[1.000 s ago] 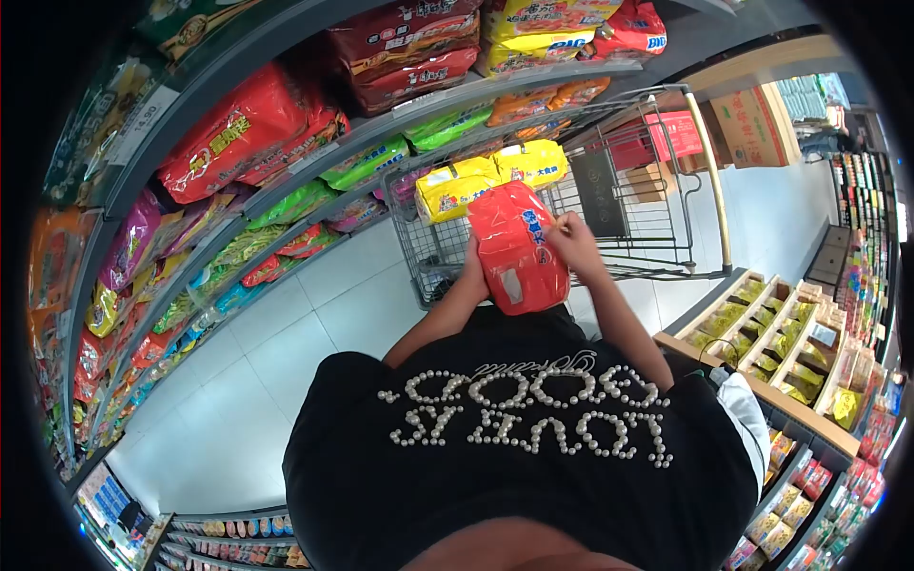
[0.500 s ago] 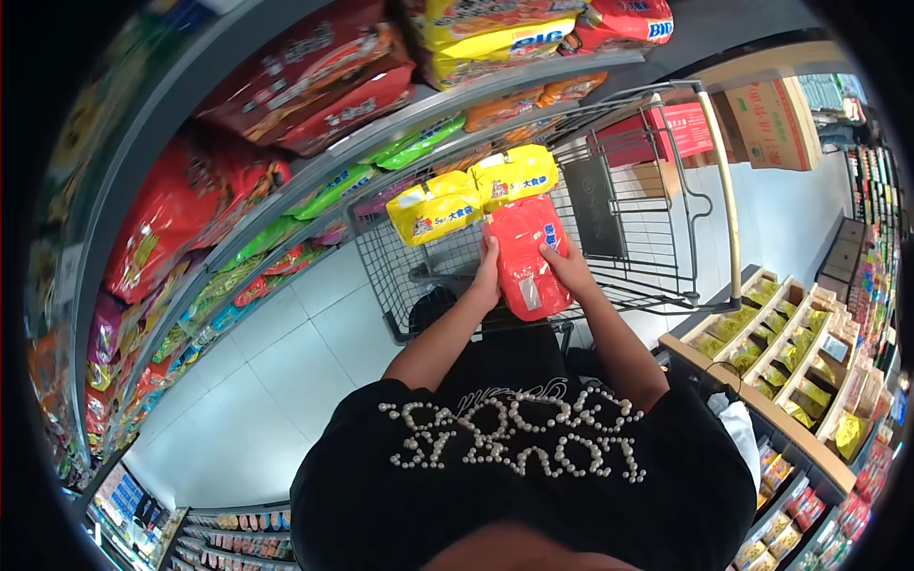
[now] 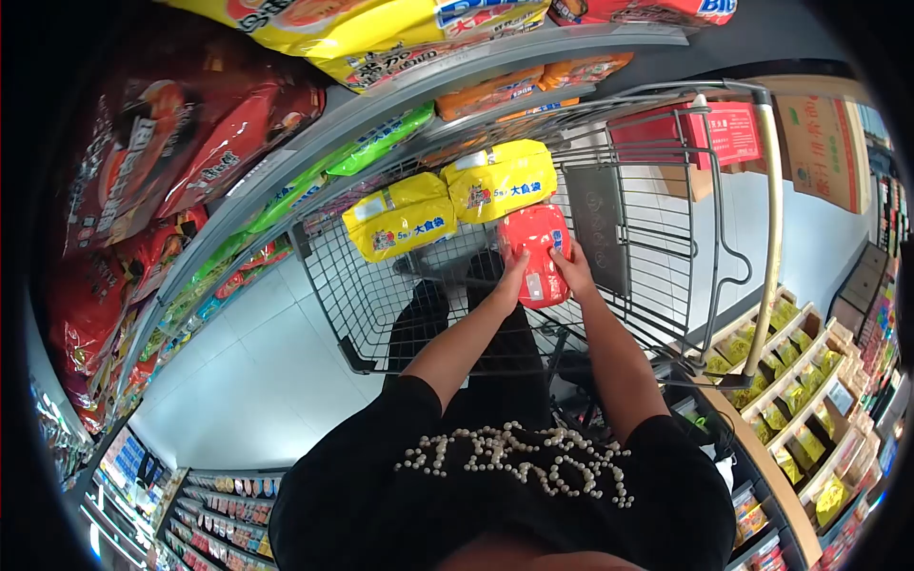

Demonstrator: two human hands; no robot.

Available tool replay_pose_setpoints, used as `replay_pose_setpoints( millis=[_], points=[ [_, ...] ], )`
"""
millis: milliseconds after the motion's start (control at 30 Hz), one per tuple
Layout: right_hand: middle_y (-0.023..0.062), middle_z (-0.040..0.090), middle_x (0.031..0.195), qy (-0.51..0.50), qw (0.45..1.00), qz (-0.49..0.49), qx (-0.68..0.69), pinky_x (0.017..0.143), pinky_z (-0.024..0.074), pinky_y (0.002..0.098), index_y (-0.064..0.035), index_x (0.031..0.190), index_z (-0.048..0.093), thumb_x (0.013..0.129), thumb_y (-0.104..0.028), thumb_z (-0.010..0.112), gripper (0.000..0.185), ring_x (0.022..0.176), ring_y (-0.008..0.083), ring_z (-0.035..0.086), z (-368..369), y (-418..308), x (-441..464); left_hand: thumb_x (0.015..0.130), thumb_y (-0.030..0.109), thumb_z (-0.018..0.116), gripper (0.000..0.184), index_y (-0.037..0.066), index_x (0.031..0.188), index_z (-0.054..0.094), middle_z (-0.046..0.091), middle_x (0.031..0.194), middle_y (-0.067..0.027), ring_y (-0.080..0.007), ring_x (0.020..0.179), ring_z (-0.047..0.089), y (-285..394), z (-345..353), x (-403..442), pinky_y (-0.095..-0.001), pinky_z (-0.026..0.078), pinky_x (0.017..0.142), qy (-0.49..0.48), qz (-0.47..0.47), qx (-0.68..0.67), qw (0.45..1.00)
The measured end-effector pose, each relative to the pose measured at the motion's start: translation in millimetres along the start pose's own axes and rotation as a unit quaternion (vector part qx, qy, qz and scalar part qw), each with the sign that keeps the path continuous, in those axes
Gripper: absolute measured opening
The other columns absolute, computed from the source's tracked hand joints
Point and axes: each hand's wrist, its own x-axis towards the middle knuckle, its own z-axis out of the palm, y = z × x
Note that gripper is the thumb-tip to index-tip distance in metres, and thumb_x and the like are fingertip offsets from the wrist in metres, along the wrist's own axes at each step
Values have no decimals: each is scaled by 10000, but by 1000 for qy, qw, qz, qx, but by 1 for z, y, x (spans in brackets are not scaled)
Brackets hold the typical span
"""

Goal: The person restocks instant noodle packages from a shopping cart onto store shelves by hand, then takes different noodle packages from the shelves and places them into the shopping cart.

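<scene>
Between my two hands is a red multipack of instant noodles [image 3: 535, 233], held by its sides over or inside the wire shopping cart [image 3: 333, 319]. My left hand [image 3: 514, 274] presses the pack's left side. My right hand [image 3: 575, 270] grips its right side, thumb on top. Both hands are closed on it. Two yellow noodle multipacks, a left one [image 3: 400, 226] and a right one [image 3: 500, 183], lie side by side in the cart. The red pack's upper edge is near the right yellow pack; whether they touch I cannot tell.
Shelves with red noodle bags [image 3: 228, 143], large yellow bags [image 3: 381, 43] and green packs [image 3: 381, 138] line the left and far side. Beyond the cart handle [image 3: 764, 238] stands a cardboard box [image 3: 821, 147]. A wooden display with yellow packets [image 3: 785, 371] is at the right.
My hands have lowered the red multipack toward the cart, and it looks smaller and farther away. The view has shifted, bringing the shelf goods closer. Both yellow packs remain side by side.
</scene>
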Motion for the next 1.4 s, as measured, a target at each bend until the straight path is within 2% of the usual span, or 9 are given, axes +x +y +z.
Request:
replay_pose_setpoints(
  millis=[233, 467, 633, 767, 833, 967, 1100, 1233, 1400],
  points=[
    [252, 337, 1393, 195, 901, -116, -370, 994, 348, 571, -141, 1419, 324, 761, -321, 722, 790, 1279, 452, 345, 44, -11, -31, 965, 395, 485, 624, 156, 1474, 216, 390, 1440, -70, -191, 1275, 437, 54, -36, -35, -365, 343, 1051, 57, -268, 43, 961],
    [207, -37, 1537, 83, 869, 58, -485, 997, 246, 700, -360, 1465, 182, 664, -393, 778, 999, 1374, 518, 59, 77, -24, -53, 913, 358, 537, 445, 54, 1238, 524, 628, 1101, -197, -349, 1015, 608, 136, -155, -105, -410, 485, 854, -64, -67, 645, 759],
    [247, 273, 1475, 44, 857, -89, -506, 1073, 314, 506, -283, 1446, 314, 684, -374, 745, 880, 1344, 438, 295, 42, -6, -40, 879, 382, 533, 369, 77, 1064, 629, 665, 823, -147, -338, 838, 643, 173, -240, -179, -472, 513, 750, -108, -64, 864, 487],
    [240, 586, 1089, 4, 887, -53, -460, 924, 457, 441, -104, 1151, 605, 763, -358, 647, 465, 1043, 354, 578, 29, -50, -16, 909, 402, 475, 353, 124, 1074, 617, 676, 922, -113, -301, 944, 631, 168, -233, -221, -472, 499, 772, -111, -53, 890, 439],
    [205, 653, 810, 118, 873, -222, -418, 744, 512, 461, -22, 901, 652, 826, -292, 582, 289, 818, 352, 656, 50, -125, -25, 906, 423, 472, 366, 123, 1056, 620, 677, 921, -120, -309, 930, 635, 161, -255, -216, -471, 492, 789, -103, -17, 862, 495],
    [203, 657, 944, 194, 841, -465, -196, 803, 496, 385, -19, 1010, 630, 873, -271, 601, 288, 914, 335, 646, 97, -328, -58, 899, 412, 492, 365, 118, 1074, 619, 675, 961, -149, -327, 905, 648, 181, -261, -220, -428, 493, 817, -83, 27, 766, 636],
    [208, 648, 1037, 230, 834, -501, -42, 879, 469, 344, 45, 1171, 551, 859, -324, 640, 492, 980, 281, 628, 120, -469, -36, 879, 349, 568, 346, 86, 1100, 615, 674, 992, -148, -323, 958, 639, 190, -276, -227, -394, 495, 827, -79, 32, 639, 764],
    [213, 589, 1165, 236, 887, -392, -59, 899, 434, 348, 107, 1184, 505, 820, -351, 630, 599, 1068, 272, 569, 152, -540, -129, 888, 303, 566, 320, 69, 1102, 611, 676, 990, -146, -294, 947, 645, 184, -286, -234, -376, 496, 824, -125, 52, 647, 750],
    [130, 612, 846, 213, 929, -302, 18, 594, 418, 374, 44, 910, 603, 754, -359, 640, 433, 731, 195, 566, 129, -565, -28, 889, 270, 577, 293, 59, 1089, 607, 676, 936, -126, -239, 897, 647, 182, -291, -246, -348, 494, 794, -90, 78, 585, 802]
  ],
)
